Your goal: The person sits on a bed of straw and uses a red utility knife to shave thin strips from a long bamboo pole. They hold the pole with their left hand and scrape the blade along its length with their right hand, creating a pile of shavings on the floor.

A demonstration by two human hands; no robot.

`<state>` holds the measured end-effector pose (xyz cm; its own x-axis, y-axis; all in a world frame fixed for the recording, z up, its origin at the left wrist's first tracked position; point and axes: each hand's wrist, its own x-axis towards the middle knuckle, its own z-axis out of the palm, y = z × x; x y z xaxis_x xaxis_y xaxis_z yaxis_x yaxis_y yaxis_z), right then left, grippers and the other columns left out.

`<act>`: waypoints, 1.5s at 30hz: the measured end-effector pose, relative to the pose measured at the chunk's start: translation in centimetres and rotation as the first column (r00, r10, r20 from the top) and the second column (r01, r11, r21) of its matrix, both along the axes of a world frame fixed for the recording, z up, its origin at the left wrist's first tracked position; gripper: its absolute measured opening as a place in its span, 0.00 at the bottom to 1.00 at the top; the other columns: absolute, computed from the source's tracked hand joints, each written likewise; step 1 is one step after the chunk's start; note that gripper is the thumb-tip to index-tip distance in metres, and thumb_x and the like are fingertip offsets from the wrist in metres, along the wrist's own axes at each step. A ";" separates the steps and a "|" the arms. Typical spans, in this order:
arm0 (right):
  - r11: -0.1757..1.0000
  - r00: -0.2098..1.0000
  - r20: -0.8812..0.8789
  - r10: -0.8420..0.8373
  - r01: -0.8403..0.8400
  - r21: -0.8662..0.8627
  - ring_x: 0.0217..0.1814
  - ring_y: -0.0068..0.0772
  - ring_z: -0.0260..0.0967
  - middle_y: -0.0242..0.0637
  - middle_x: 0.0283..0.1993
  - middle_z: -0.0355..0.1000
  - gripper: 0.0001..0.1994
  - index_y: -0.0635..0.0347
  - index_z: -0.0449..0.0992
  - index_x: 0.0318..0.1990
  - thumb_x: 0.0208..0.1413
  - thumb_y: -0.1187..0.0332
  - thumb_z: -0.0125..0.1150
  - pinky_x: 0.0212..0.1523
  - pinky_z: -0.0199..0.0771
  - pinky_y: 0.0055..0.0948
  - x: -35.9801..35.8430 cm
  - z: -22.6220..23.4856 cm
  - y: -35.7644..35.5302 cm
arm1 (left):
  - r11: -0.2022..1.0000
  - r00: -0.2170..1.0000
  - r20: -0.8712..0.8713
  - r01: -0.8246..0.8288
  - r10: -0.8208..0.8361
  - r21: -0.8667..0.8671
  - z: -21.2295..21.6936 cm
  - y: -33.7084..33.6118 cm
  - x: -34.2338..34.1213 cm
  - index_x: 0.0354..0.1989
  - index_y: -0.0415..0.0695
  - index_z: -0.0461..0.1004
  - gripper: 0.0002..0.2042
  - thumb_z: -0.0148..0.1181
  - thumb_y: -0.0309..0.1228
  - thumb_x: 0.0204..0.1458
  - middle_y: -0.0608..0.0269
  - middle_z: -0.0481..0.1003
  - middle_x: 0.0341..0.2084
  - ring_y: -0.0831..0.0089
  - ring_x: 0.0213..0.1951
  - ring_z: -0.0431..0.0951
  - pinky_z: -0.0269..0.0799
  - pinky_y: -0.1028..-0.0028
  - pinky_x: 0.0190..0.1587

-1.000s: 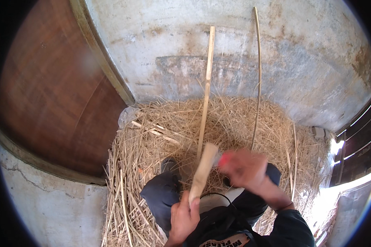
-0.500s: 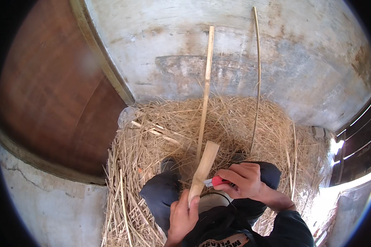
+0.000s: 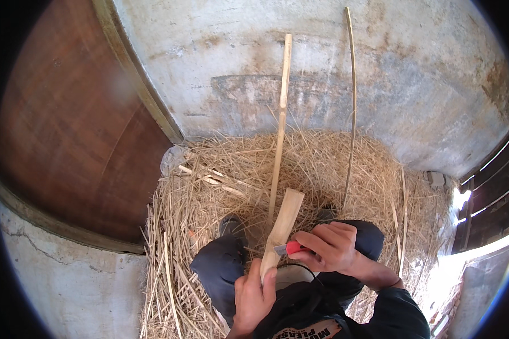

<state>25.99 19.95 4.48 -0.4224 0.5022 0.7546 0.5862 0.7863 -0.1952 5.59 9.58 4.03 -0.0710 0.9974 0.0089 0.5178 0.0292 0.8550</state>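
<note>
My left hand (image 3: 255, 296) is closed around the lower end of a split bamboo piece (image 3: 287, 216), which slants up and away to the right between my knees. A utility knife (image 3: 294, 247) with a red handle is in my right hand (image 3: 329, 248), its fingers wrapped round it. The short pale blade touches the bamboo just above my left hand, near a node. My fingers hide most of the knife's handle.
Straw and bamboo shavings (image 3: 249, 152) cover the floor. Two long bamboo strips, one wide (image 3: 283, 101) and one thin (image 3: 353, 90), lean against the stained wall (image 3: 192, 62). A brown panel (image 3: 68, 124) stands at left. Slats (image 3: 489, 192) let light in at right.
The knife has shifted slightly left, with its blade now against the bamboo's face. The bamboo piece has moved slightly up and to the right.
</note>
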 end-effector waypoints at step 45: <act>1.000 0.999 -0.031 -0.021 0.022 0.003 0.16 0.21 0.65 0.22 0.20 0.64 0.17 0.50 0.84 0.36 0.48 0.50 0.80 0.18 0.59 0.24 0.2 0.5 -0.8 | 0.999 0.996 0.070 0.045 -0.047 0.026 -0.4 -0.7 -0.4 0.44 0.36 0.72 0.12 0.61 0.34 0.69 0.37 0.75 0.21 0.34 0.29 0.81 0.73 0.50 0.27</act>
<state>26.24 19.14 4.98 -0.3879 0.5083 0.7689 0.5967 0.7743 -0.2108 5.18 8.86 3.59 -0.0263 0.9992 0.0303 0.4567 -0.0150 0.8895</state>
